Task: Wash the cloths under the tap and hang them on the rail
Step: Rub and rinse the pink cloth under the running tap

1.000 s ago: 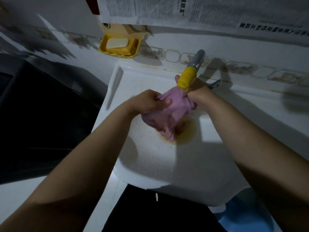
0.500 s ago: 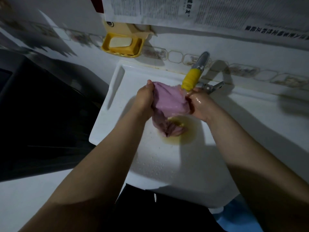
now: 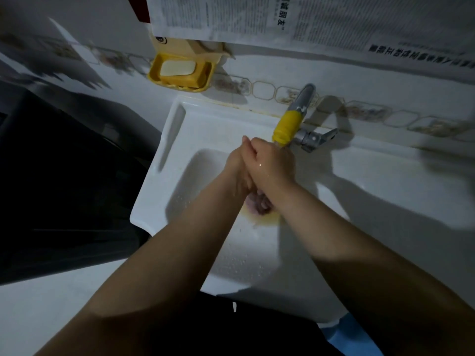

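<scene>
Our two hands are pressed together in the middle of the frame, right hand [image 3: 272,163] lying over the left hand [image 3: 237,168], both squeezing the cloth [image 3: 258,205] between them. Only a bit of pink cloth pokes out below the right wrist, low in the sink [image 3: 164,181], so we can't really tell how the fingers sit around it, just that they're curled and clamped on it. There's a yellowish stain on the basin floor right under the cloth. The fingertips are just under the yellow nozzle of the tap [image 3: 290,124], which comes off the wall a little right of centre, with its metal handle sticking out to the right. Further up and left a yellow soap dish [image 3: 180,71] hangs on the wall with a pale bar of soap [image 3: 177,68] in it. Newspaper [image 3: 308,19] covers the wall along the top edge.
</scene>
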The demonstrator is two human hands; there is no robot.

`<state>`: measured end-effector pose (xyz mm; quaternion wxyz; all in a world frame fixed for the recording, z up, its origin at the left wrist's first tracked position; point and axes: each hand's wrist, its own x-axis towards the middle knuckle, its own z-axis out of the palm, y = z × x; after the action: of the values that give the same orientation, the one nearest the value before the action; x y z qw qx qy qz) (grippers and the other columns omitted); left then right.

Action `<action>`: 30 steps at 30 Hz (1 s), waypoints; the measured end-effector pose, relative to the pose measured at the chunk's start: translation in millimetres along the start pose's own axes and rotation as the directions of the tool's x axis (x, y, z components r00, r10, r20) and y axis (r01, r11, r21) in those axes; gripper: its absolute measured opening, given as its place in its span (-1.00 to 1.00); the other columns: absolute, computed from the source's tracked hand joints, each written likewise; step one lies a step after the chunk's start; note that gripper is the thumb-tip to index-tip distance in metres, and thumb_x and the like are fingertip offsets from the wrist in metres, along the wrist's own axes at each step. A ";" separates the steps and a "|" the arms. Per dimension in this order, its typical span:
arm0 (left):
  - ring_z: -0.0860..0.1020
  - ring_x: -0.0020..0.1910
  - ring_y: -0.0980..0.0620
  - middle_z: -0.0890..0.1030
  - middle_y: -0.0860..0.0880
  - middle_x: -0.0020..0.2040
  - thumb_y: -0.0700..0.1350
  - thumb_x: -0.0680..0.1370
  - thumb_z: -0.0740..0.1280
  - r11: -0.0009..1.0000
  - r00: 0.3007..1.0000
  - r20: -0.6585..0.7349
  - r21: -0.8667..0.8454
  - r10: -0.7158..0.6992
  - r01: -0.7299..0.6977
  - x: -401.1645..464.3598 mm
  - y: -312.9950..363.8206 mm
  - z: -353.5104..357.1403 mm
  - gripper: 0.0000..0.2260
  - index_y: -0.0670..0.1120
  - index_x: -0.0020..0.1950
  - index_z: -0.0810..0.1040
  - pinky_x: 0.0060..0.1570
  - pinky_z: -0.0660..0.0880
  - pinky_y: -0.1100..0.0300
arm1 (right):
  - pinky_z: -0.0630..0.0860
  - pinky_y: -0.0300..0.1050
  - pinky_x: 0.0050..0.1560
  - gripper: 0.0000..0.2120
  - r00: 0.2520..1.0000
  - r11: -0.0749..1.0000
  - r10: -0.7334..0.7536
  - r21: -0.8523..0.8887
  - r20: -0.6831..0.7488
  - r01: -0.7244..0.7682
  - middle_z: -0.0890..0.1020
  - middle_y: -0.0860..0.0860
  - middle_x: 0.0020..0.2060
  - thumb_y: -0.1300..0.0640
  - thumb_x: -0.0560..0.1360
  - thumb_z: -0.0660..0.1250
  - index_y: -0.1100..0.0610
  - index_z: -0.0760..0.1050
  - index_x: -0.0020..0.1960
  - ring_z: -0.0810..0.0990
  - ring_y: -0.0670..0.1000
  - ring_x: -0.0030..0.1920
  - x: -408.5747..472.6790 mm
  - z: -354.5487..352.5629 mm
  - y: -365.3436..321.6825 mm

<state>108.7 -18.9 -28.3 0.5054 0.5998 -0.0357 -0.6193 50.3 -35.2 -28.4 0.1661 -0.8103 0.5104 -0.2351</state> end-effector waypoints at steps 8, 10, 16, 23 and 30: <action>0.58 -0.05 -0.09 0.58 -0.22 -0.02 0.17 0.49 0.34 0.949 0.885 0.459 0.306 -0.077 -0.076 5.6 9.1 -41.1 -0.41 -0.31 0.24 0.45 -0.09 0.55 0.16 | 0.44 -0.09 -0.04 -0.82 0.736 0.687 0.418 0.345 0.532 -0.639 0.49 0.05 -0.11 0.17 0.62 0.12 0.04 0.40 -0.13 0.53 0.07 -0.10 56.3 -13.6 48.1; 0.57 -0.18 -0.01 0.57 -0.14 -0.15 0.02 0.42 0.48 0.866 0.874 0.474 0.477 -0.111 -0.149 7.5 12.5 -52.9 -0.57 -0.26 0.06 0.47 -0.23 0.53 0.19 | 0.49 -0.11 -0.16 -0.75 0.644 0.510 0.297 0.453 0.705 -0.731 0.50 0.01 -0.21 0.29 0.61 0.12 0.03 0.40 -0.18 0.51 -0.02 -0.25 52.2 -29.0 47.0; 0.57 -0.20 -0.01 0.61 -0.15 -0.16 -0.14 0.60 0.23 0.840 0.898 0.439 0.500 -0.034 -0.212 3.4 20.8 -65.7 -0.81 -0.21 -0.07 0.57 -0.12 0.53 0.19 | 0.55 -0.01 -0.12 -0.89 0.586 0.660 0.093 0.391 0.805 -0.642 0.63 0.11 -0.24 0.32 0.51 0.31 0.18 0.54 -0.17 0.59 0.03 -0.23 45.7 -50.5 54.7; 0.50 -0.19 -0.27 0.50 -0.51 -0.12 -0.04 0.64 0.15 0.898 0.964 0.166 0.356 0.210 -0.257 -1.0 12.8 -43.8 -0.61 -0.39 0.00 0.53 -0.19 0.41 -0.01 | 0.38 -0.16 -0.25 -0.78 0.738 0.854 0.347 0.130 0.579 -0.503 0.57 0.17 -0.20 0.02 0.55 0.29 0.13 0.49 -0.19 0.57 0.09 -0.20 41.6 -33.8 41.7; 0.48 -0.44 -0.03 0.51 -0.07 -0.47 -0.11 0.61 0.16 0.946 0.984 -0.075 0.295 0.162 -0.133 1.5 -6.0 1.9 -0.67 -0.12 -0.34 0.48 -0.36 0.45 0.10 | 0.54 0.09 -0.16 -0.62 0.877 0.801 0.373 0.372 0.303 -0.469 0.60 0.20 -0.34 -0.12 0.49 0.30 0.11 0.47 -0.38 0.60 0.22 -0.23 18.5 -13.2 17.2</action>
<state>104.1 -18.1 -32.8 0.4584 0.6925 -0.1458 -0.5376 37.0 -59.7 -22.3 0.4450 -0.6382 0.5918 -0.2110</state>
